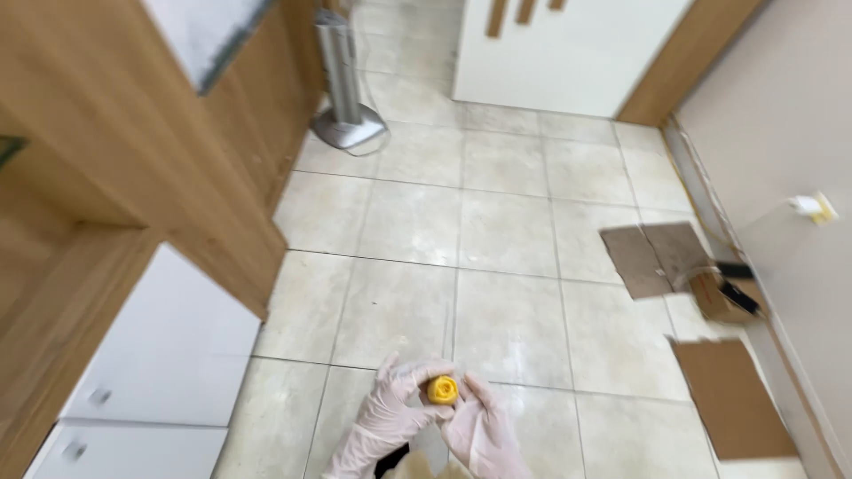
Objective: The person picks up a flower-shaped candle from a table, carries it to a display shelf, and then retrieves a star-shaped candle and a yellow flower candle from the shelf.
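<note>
Both my hands wear thin pale gloves and meet low in the head view, above a tiled floor. A small round yellow object [442, 389] sits between their fingertips. My left hand [390, 410] pinches it from the left, my right hand [480, 427] from the right and below. Its surface looks ridged or folded; motion blur hides finer detail.
Wooden cabinet [151, 168] with white drawers [169, 355] stands at the left. A grey tower appliance [342, 80] on a round base stands further back. Flat cardboard pieces [657, 253] and a small open box [723, 297] lie by the right wall. A white door [568, 49] closes the far end.
</note>
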